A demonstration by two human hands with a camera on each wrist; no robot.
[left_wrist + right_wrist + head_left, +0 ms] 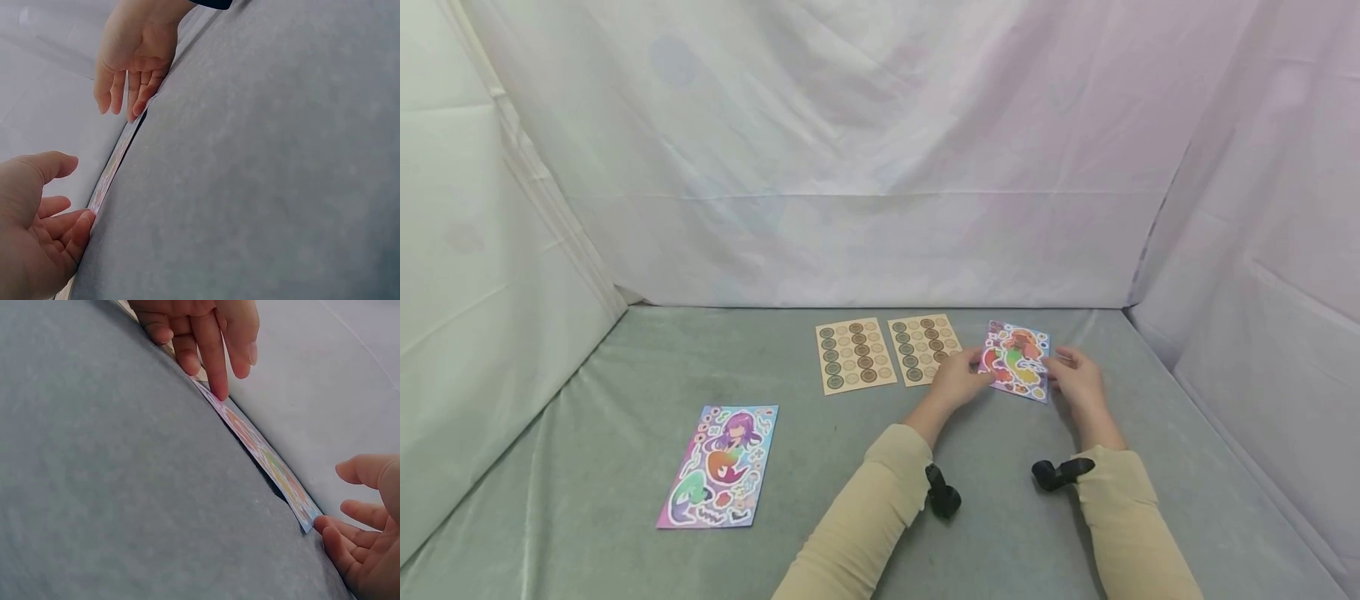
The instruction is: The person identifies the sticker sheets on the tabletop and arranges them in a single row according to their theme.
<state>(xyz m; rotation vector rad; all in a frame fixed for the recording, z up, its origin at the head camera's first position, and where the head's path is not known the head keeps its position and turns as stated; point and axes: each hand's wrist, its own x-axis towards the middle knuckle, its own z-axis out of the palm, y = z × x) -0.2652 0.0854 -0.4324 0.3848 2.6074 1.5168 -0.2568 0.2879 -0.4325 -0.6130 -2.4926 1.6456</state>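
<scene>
Fingertips alone give me the grip: the left hand (pixel 958 377) touches one side edge of the sticker sheet (pixel 1015 362) and the right hand (pixel 1078 387) touches the opposite one. The wrist views show both hands loosely spread, thumbs raised clear, so neither pinches it. The sheet lies between them toward the back of the table (pixel 842 467), on the right side of the head view, and a dark line of shadow under its near edge suggests to me that this edge sits slightly off the cloth.

For what looks like squaring up the sheet, I'd push very little from the sides, since thin card would likely bow, and let both edges down evenly. Its slant runs opposite to that of the inner brown sheet (pixel 916 354) beside it, so a small turn would match them. I'd mind the left hand there, because it covers a corner of that neighbour in the head view; whether they touch I cannot tell. An outer brown sheet (pixel 856 357) lies just beyond, and the mermaid sheet (pixel 722 467) rests well apart, nearer the camera, safely out of both hands' way.
</scene>
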